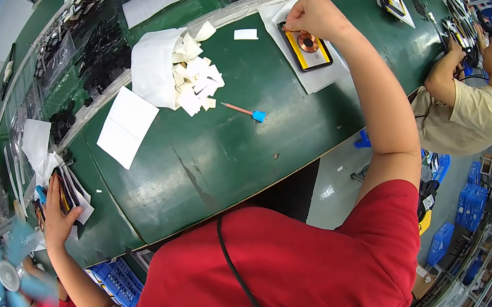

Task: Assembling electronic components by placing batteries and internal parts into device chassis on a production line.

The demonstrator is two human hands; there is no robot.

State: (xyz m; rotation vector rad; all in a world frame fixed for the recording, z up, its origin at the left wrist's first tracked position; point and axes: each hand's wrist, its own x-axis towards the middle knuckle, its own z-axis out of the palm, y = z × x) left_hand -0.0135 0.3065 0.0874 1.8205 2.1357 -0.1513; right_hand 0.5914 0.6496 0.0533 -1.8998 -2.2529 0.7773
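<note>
My right hand (318,18) reaches to the far side of the bench, fingertips pinched at the upper left corner of an opened phone (315,61). What they pinch is too small to tell. A round copper coil (308,42) shows on the phone's yellow-edged inside, and white paper (317,84) lies beneath it. At the far left, my left hand (59,211) lies with fingers stretched out against a stack of phone-like parts and paper sheets (76,190). A screwdriver with a blue handle (257,116) lies mid-bench.
A white bag (153,67) spills paper scraps (197,79) beside a white sheet (128,127). Small parts line the shelf (101,47) behind. A blue fan (7,275) spins at lower left. One co-worker (466,111) sits at right; another's red sleeve (61,306) shows at lower left.
</note>
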